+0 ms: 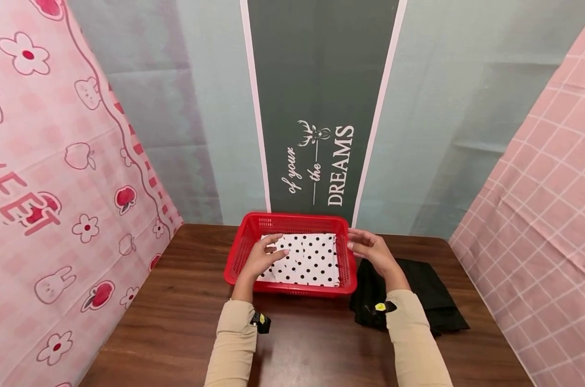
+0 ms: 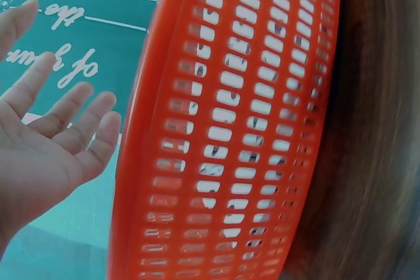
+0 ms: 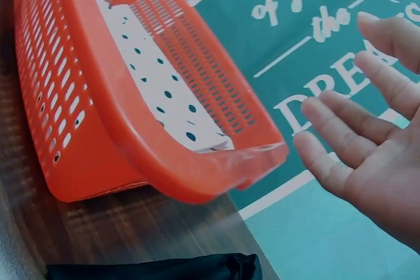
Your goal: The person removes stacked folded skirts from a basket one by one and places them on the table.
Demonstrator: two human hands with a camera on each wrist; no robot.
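A red plastic basket point(image 1: 292, 290) with slotted walls stands on the table near its far edge. Folded inside lies a white cloth with black dots point(image 1: 304, 260), its dots also showing through the slots in the left wrist view. My left hand point(image 1: 263, 258) hovers over the basket's left part, fingers loosely spread and holding nothing. Beside the right rim is my right hand point(image 1: 373, 250), its fingers relaxed and apart. The right wrist view shows that hand point(image 3: 367, 129) with nothing in it, a gap between its fingertips and the basket point(image 3: 131, 122).
Folded black cloth point(image 1: 432, 295) lies on the brown wooden table point(image 1: 176, 322), right of the basket and partly under the right forearm. A grey-green curtain point(image 1: 321, 80) with lettering hangs behind the table. Pink patterned curtains point(image 1: 55, 188) flank both sides.
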